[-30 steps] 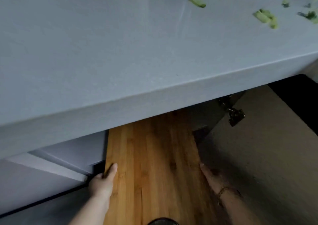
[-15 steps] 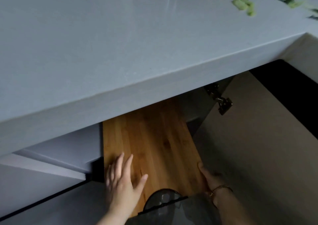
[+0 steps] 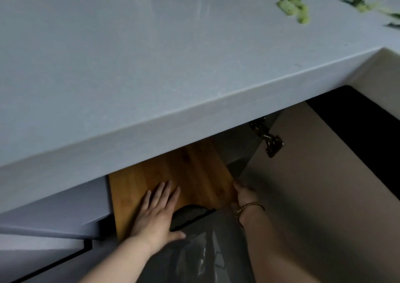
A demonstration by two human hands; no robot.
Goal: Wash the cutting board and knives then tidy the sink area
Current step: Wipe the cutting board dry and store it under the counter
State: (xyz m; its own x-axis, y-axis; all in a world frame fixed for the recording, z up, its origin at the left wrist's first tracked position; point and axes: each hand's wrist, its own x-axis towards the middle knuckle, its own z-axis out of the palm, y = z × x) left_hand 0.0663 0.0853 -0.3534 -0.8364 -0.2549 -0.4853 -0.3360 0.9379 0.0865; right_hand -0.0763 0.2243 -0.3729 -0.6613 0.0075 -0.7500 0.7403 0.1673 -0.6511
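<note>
- cutting board (image 3: 179, 174): wooden, sits in the open cabinet under the countertop (image 3: 129, 66); its far end is hidden by the counter's front edge
- left hand (image 3: 155, 215): palm flat on the board's face, fingers straight and slightly spread, pressing, nothing pinched; thumb lies out to the side next to the bin rim
- right hand (image 3: 242, 196): clamps the board's right edge, fingers curled round it, tips hidden behind the wood; bracelet (image 3: 251, 207) on the wrist
- bin (image 3: 194, 250): dark rim, grey plastic liner, in front of the board's near edge and covering its lower right corner, between the two forearms
- cabinet door (image 3: 313, 196): swung open on the right, beige inner face, metal hinge (image 3: 270, 142) near its top
- drawer fronts (image 3: 54, 207): grey, just left of the board
- green vegetable scraps (image 3: 292, 8): scattered on the countertop's far right, well apart from the board
- board tilt: cannot tell from this view
</note>
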